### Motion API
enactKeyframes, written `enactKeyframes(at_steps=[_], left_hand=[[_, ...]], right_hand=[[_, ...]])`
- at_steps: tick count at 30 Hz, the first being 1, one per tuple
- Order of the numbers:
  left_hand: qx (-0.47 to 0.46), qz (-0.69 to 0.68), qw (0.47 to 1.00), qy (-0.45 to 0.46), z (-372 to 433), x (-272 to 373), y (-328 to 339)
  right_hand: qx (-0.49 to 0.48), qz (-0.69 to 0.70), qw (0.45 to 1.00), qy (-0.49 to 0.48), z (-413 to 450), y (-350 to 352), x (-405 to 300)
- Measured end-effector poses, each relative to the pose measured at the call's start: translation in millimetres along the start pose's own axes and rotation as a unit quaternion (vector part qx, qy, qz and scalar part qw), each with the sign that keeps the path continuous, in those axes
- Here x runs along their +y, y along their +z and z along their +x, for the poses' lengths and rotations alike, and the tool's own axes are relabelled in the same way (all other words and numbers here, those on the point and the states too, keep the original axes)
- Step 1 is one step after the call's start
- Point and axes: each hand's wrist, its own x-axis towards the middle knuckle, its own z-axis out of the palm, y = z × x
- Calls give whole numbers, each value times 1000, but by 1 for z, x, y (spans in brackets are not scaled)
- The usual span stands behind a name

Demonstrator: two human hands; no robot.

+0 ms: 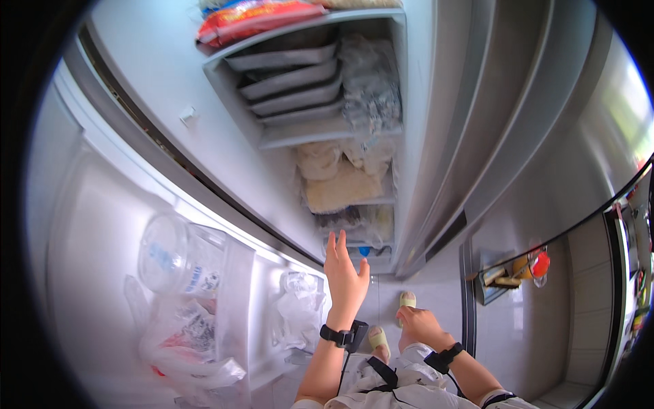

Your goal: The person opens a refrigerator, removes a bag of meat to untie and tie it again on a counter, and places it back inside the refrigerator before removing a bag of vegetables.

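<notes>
My left hand [346,278] is raised with its fingers apart and nothing in it, in front of the lower shelves of an upright refrigerator or freezer. My right hand [420,325] hangs lower, near my legs, its fingers curled; whether it holds anything is hidden. Inside the cabinet, several stacked grey trays [296,84] fill a compartment beside a clear plastic bag [370,76]. Below them lie pale bagged items [345,189]. Further down are more bags and a small blue object [364,251]. A red plastic package [260,20] rests on top of the tray compartment.
On the left, the opened door [102,204] has bins holding a clear round container [162,253], a knotted plastic bag [184,332] and a white bag [301,307]. To the right stand silver door panels [552,168]. A box [490,286] and an orange-red item [536,264] show at right.
</notes>
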Motion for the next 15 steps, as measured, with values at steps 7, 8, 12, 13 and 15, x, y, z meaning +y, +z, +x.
enactKeyframes(at_steps=[7, 8, 12, 13, 15], left_hand=[[-74, 10, 997, -1, -24, -32, 61], [-74, 24, 997, 6, -19, -36, 69], [-58, 50, 997, 14, 5, -55, 97], [-30, 28, 999, 9, 11, -58, 105], [-4, 11, 1000, 7, 24, -59, 119]], right_hand=[[-74, 36, 979, 188, -85, 88, 64], [-78, 54, 971, 217, -99, 95, 72], [-109, 70, 942, 310, -175, 189, 148], [-121, 71, 930, 339, -184, 194, 152], [-185, 54, 882, 429, -203, 219, 169]])
